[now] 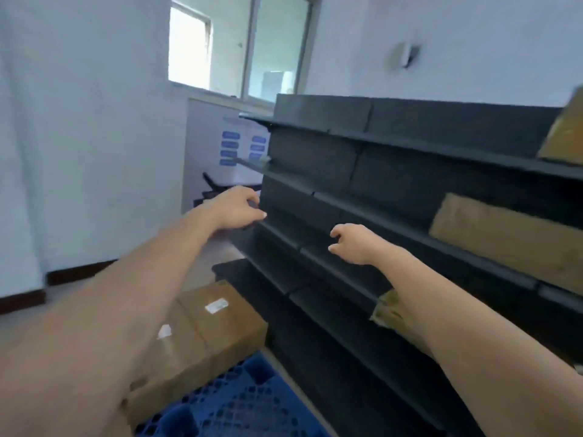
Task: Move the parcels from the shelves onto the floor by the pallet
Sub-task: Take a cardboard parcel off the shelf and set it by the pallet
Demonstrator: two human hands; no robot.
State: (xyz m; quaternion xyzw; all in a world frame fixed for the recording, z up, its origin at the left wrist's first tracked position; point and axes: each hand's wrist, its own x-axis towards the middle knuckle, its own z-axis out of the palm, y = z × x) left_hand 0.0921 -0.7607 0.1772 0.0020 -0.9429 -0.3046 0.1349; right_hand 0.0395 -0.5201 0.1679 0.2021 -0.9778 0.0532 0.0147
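Both bare arms reached out toward the black shelves (394, 171). The left hand (238, 209) was at the near end of a middle shelf, fingers loosely bent and holding nothing; whether it touched the shelf edge could not be told through the blur. The right hand (355, 244) hung over the shelf below, fingers slackly curled downward, also empty. A long flat parcel (504, 238) leaned against the back panel of a middle shelf, well to the right of the right hand. A tilted parcel (564, 130) stood on the top shelf at the right edge of the view. A small parcel (386, 307) sat on a lower shelf, mostly hidden behind the right forearm. Two brown boxes (220, 320), each with a white label, lay side by side on the floor (202, 272) at the end of the shelves, just beside the blue pallet (252, 405); whether they overlapped its edge was unclear. Behind stood a white wall (79, 121), a window (236, 52) and a board with blue labels (239, 146).
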